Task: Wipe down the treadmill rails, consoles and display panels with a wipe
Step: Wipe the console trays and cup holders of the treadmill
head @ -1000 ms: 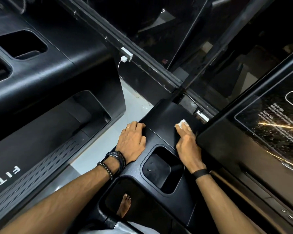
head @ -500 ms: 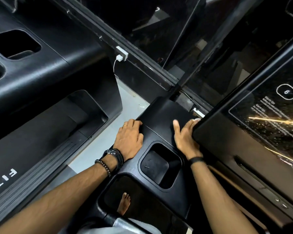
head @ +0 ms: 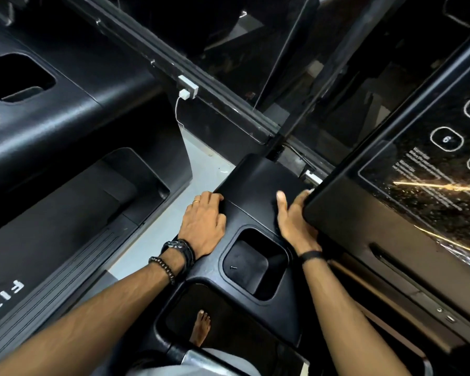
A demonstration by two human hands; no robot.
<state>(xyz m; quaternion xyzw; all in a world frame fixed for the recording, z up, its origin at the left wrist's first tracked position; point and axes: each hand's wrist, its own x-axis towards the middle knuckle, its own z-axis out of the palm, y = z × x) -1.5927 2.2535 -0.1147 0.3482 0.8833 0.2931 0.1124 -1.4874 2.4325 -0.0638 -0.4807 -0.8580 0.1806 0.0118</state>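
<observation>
In the middle of the frame, the left hand (head: 204,224) lies flat and open on the left edge of the black treadmill console (head: 258,185), holding nothing. It has a ring on one finger, and dark bracelets (head: 174,256) go around its wrist. The right hand (head: 296,221) is just to the right, with its thumb pointing up on the console. Its fingers go under the corner of the big display panel (head: 391,213), so I cannot tell if they are closed on something. The wipe cannot be seen here; only a tiny pale bit shows by the hidden fingertips, too small to tell what it is. Between the two wrists there is a square cup holder (head: 255,263) with a small screw (head: 232,267) lying in it. A bare foot (head: 201,327) shows through an opening near the bottom. A white plug (head: 185,94) with a thin cord sits on the wall rail in the upper middle. Another treadmill (head: 65,158) fills the left side of the frame.
</observation>
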